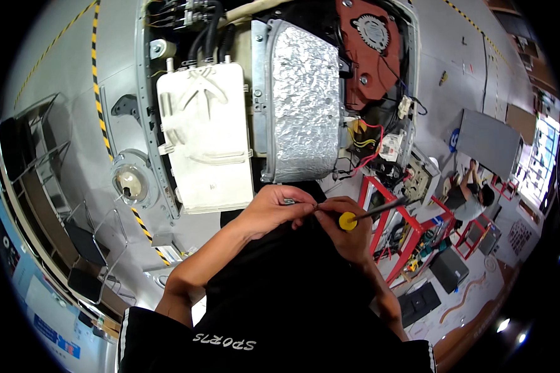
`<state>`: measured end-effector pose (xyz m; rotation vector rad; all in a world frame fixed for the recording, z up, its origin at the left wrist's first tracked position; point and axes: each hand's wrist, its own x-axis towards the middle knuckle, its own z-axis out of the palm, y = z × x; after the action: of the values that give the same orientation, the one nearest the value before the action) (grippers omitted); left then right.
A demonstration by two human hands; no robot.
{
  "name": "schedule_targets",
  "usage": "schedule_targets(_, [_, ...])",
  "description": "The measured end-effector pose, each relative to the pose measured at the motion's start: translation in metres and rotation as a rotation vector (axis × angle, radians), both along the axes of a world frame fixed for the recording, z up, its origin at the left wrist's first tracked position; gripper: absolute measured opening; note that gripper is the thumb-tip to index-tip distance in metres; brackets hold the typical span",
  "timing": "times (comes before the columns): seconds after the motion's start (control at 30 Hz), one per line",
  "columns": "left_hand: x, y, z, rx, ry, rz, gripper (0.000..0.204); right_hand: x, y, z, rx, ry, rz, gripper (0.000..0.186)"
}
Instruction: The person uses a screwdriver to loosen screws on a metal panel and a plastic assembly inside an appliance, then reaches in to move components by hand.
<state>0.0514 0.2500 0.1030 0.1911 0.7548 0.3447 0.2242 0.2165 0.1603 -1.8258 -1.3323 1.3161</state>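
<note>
A person's two bare hands meet in front of their black shirt, just below an opened machine. The left hand is nearly closed, thumb and fingers pinched around a small metal piece whose silvery side shows between them. The right hand is curled, with a yellow-ended screwdriver held across it, the dark shaft slanting up to the right. The fingertips of both hands come together; anything pinched at that spot is too small to make out.

Above the hands, the machine shows a white plastic box at left, a foil-covered housing in the middle and a reddish-brown cover at upper right. Red and yellow wires hang below the cover.

A red frame stands to the right, with another person beyond it. To the left, black-and-yellow tape crosses the grey floor, and chairs stand farther out
</note>
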Motion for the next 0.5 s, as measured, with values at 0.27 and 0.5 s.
schedule_targets(0.27, [-0.006, 0.001, -0.011, -0.167, -0.334, 0.227, 0.015, -0.008, 0.002, -0.001, -0.085, 0.249, -0.2, 0.023])
schedule_targets(0.5, [-0.005, 0.005, 0.007, 0.051, -0.131, 0.038, 0.018, -0.01, 0.007, 0.003, 0.048, 0.052, -0.025, 0.015])
